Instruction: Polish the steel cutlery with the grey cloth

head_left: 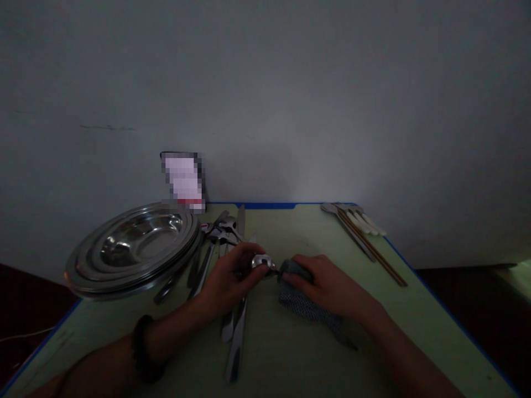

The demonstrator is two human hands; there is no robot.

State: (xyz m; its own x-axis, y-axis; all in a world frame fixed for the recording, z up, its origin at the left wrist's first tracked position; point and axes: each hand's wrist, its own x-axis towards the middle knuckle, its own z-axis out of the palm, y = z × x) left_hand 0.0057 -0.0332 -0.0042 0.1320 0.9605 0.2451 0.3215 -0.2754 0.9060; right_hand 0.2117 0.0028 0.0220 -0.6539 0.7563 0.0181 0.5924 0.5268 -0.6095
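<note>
My left hand grips a shiny metal spoon by its bowl, above the middle of the table. A dark patterned cloth is bunched in my right hand, its fingers closed around it and pressed to the spoon's handle. The cloth's loose end hangs down toward the table; most of the handle is hidden by it. Below and beside my left hand lies a loose pile of metal cutlery, spoons and knives among it, partly covered by the hand and forearm.
Stacked metal plates stand at the left. Behind them a phone leans against the wall. At the back right, wooden chopsticks lie beside metal spoons and several white-handled utensils. The pale table has blue edging.
</note>
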